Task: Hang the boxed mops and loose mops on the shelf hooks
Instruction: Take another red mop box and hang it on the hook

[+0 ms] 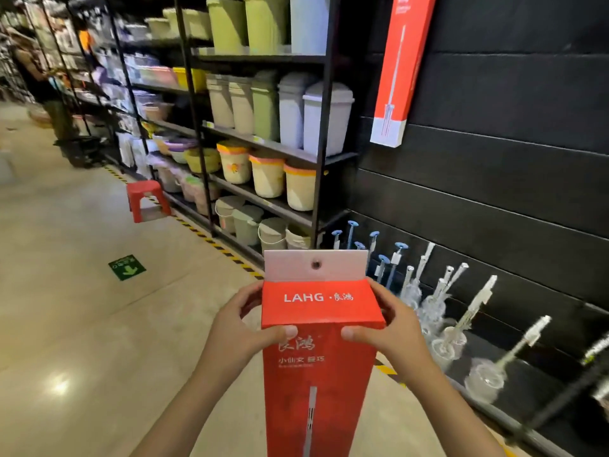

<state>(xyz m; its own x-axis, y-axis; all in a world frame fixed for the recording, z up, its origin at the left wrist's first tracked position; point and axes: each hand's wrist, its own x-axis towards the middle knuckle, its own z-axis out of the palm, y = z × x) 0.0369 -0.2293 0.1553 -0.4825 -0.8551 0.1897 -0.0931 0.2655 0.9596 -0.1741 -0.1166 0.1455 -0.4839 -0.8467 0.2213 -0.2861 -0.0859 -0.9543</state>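
- Here, I see the black slatted wall panel (494,166) filling the right side, next to a black metal rack (321,153) stacked with pale plastic bins and buckets.
- Low along that panel I see a row of loose mops in clear plastic wrap (474,328), handles leaning up toward the slats.
- High on the panel hangs a long red-and-white boxed mop (400,70), tilted a little.
- In front of me, upright at centre, is a second red cardboard mop box (318,351) with a white hang tab and round hole on top; it is off the wall, held in the aisle.
- My left hand (237,334) grips the box's top left corner, thumb on the front face, fingers curled behind.
- My right hand (392,331) grips the top right corner the same way.
- A small red plastic stool (148,199) stands on the floor beside the rack.
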